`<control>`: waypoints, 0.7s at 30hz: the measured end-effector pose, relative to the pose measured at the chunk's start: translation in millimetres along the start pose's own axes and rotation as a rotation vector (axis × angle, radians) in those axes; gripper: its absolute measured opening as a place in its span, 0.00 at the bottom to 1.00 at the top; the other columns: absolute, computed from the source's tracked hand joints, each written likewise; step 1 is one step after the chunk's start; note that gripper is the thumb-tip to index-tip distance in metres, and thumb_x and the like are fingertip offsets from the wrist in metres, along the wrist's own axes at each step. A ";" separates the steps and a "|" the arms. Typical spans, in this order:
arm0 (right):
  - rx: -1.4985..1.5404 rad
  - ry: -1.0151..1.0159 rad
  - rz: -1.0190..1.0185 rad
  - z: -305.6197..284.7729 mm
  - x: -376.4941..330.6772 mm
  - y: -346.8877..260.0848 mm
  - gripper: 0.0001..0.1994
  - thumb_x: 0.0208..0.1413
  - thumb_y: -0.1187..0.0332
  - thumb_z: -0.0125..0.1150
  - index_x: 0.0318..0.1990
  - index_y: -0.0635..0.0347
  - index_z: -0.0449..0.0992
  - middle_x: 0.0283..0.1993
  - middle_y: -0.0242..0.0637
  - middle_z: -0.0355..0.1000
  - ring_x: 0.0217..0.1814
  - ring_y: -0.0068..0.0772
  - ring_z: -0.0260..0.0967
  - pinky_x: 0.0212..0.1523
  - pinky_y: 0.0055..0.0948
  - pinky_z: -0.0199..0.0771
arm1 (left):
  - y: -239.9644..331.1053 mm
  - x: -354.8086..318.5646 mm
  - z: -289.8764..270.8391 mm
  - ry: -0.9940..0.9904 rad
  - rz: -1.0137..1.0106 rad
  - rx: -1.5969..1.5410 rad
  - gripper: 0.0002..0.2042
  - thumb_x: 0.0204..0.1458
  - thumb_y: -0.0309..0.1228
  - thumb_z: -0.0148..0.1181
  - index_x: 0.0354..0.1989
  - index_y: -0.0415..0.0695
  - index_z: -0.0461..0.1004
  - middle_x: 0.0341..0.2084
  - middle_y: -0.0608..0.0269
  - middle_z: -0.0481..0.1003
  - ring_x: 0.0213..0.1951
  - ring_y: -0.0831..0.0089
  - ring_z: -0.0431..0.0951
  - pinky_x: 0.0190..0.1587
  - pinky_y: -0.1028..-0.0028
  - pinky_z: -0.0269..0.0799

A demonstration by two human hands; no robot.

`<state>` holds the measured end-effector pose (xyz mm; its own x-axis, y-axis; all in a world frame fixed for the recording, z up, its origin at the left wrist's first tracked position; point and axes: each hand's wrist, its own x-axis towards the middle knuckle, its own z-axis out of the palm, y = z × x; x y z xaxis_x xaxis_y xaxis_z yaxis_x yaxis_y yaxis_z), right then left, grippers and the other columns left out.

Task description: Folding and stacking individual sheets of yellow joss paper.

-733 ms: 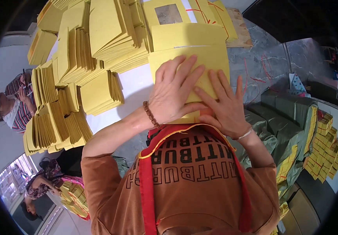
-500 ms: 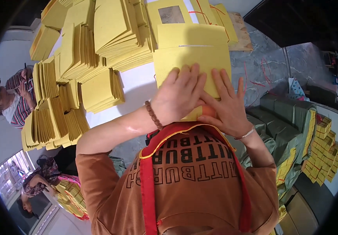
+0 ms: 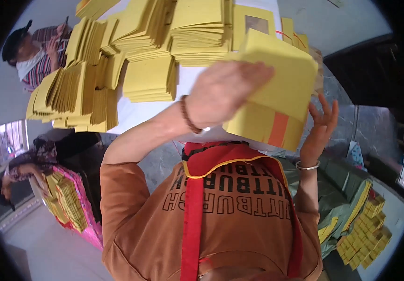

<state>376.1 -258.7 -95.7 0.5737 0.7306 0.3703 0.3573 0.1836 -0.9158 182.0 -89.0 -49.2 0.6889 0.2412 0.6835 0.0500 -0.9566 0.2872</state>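
In front of me is a stack of yellow paper sheets [image 3: 288, 84], its top sheet tilted and overlapping a lower yellow piece that has an orange stripe [image 3: 277, 130] near my body. My left hand [image 3: 230, 91] reaches across the stack's left side, a brown bead bracelet on the wrist. Motion smears its fingers, so their grip is unclear. Just off the stack's right edge, my right hand [image 3: 321, 131] is raised with fingers apart and nothing in them. Behind the stack lies a yellow sheet with a grey rectangle [image 3: 256, 24].
Several piles of folded yellow paper [image 3: 150, 77] cover the white table [image 3: 141, 112] to the left. Red ties [image 3: 283, 35] lie at the back right. Two people work at the far left, one by a pink-edged bag [image 3: 87, 206]. Green-wrapped bundles [image 3: 335, 187] stand at the right.
The paper has turned askew, and the orange stripe shows more fully. My right hand has lifted off it to the right. My left hand has turned over its left side. The view has shifted.
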 end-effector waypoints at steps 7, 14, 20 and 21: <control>-0.074 -0.201 0.148 -8.8 -4.7 0.7 0.21 0.58 0.62 0.47 0.58 0.61 0.61 0.56 0.44 0.64 0.59 0.37 0.60 0.60 0.35 0.54 | -80.3 -109.7 -92.0 -0.244 -0.277 0.252 0.31 0.34 0.20 0.55 0.55 0.48 0.67 0.50 0.66 0.71 0.48 0.67 0.70 0.47 0.68 0.62; -0.346 -0.262 0.035 -0.3 -4.0 -2.1 0.13 0.52 0.74 0.54 0.46 0.61 0.72 0.51 0.41 0.68 0.60 0.39 0.60 0.59 0.33 0.56 | -136.1 -200.0 -95.0 -0.476 -0.307 0.637 0.30 0.41 0.21 0.51 0.58 0.55 0.63 0.53 0.68 0.67 0.50 0.69 0.68 0.48 0.67 0.61; -0.389 -0.264 0.008 1.0 -4.1 -1.4 0.13 0.51 0.76 0.55 0.45 0.61 0.73 0.49 0.38 0.69 0.59 0.39 0.60 0.58 0.34 0.57 | -147.5 -216.8 -87.5 -0.563 -0.418 0.583 0.34 0.39 0.20 0.54 0.60 0.58 0.60 0.57 0.70 0.63 0.54 0.67 0.64 0.52 0.64 0.59; -0.398 -0.261 0.011 1.5 -4.0 -2.1 0.12 0.51 0.76 0.55 0.45 0.60 0.73 0.49 0.38 0.69 0.59 0.39 0.60 0.58 0.34 0.58 | -149.5 -215.4 -87.5 -0.628 -0.445 0.568 0.35 0.39 0.19 0.54 0.60 0.59 0.58 0.58 0.71 0.62 0.55 0.67 0.63 0.53 0.62 0.58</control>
<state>371.9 -261.0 -95.5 0.3930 0.8813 0.2625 0.6359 -0.0542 -0.7699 -37.2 16.3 -180.7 0.7764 0.6276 0.0576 0.6301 -0.7751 -0.0474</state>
